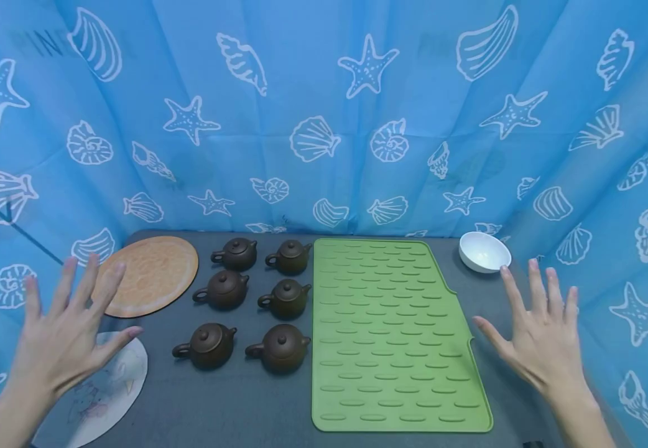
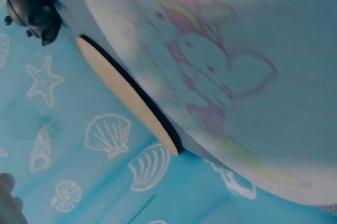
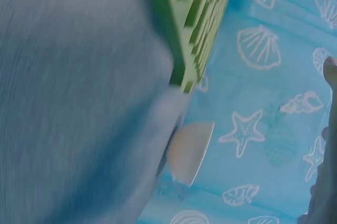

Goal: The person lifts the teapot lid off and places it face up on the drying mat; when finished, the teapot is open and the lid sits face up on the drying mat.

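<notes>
Mat [image 1: 391, 336] between left hand [image 1: 61, 342], right hand [image 1: 545, 345]; fingers [image 1: 85, 284] spread, gripping nothing; teapots [image 1: 282, 351] left of mat: handle level, lids [image 1: 209, 338] may slip.

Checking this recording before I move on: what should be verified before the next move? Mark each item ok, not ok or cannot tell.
1. Left hand free, fingers spread, holding nothing: ok.
2. Right hand free, fingers spread, holding nothing: ok.
3. All six teapots upright with lids on: ok.
4. Nearest spouts apart from the green mat: cannot tell; they come right up to its edge.
5. White bowl upright, opening upward: ok.
6. White round mat fully visible from the head camera: not ok; the left hand and forearm cover part of it.
</notes>
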Demonstrator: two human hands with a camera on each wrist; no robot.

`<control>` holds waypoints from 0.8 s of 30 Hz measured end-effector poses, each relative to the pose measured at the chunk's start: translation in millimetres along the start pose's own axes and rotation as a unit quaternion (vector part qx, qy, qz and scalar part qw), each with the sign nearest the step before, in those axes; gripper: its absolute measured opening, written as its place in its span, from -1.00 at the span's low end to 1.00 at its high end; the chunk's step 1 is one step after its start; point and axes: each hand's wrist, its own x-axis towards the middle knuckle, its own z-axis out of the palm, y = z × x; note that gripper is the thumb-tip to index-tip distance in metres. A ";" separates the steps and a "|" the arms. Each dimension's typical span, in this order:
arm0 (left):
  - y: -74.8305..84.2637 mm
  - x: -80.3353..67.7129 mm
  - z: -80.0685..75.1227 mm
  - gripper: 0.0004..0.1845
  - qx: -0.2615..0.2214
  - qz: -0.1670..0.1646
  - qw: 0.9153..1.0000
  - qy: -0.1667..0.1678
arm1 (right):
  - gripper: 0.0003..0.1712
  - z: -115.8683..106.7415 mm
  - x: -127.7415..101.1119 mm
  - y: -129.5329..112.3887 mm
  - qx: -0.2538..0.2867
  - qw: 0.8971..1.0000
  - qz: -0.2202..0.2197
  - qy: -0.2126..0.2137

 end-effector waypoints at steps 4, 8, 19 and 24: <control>12.8 -2.0 -5.5 0.13 -0.034 -0.010 0.999 -0.024 | 0.13 7.0 0.8 -15.0 0.027 1.000 -0.007 0.001; 28.6 -3.5 -9.0 -0.05 -0.101 -0.006 0.995 -0.006 | 0.09 12.9 2.6 -34.8 0.065 0.998 -0.017 0.005; 96.2 -4.0 -19.0 -0.52 -0.238 -0.058 0.969 -0.020 | -0.10 25.0 7.9 -103.1 0.227 0.971 -0.079 -0.003; 126.4 -2.7 -23.2 -0.61 -0.277 -0.068 0.957 -0.055 | -0.28 30.3 13.0 -136.1 0.318 0.943 -0.093 -0.027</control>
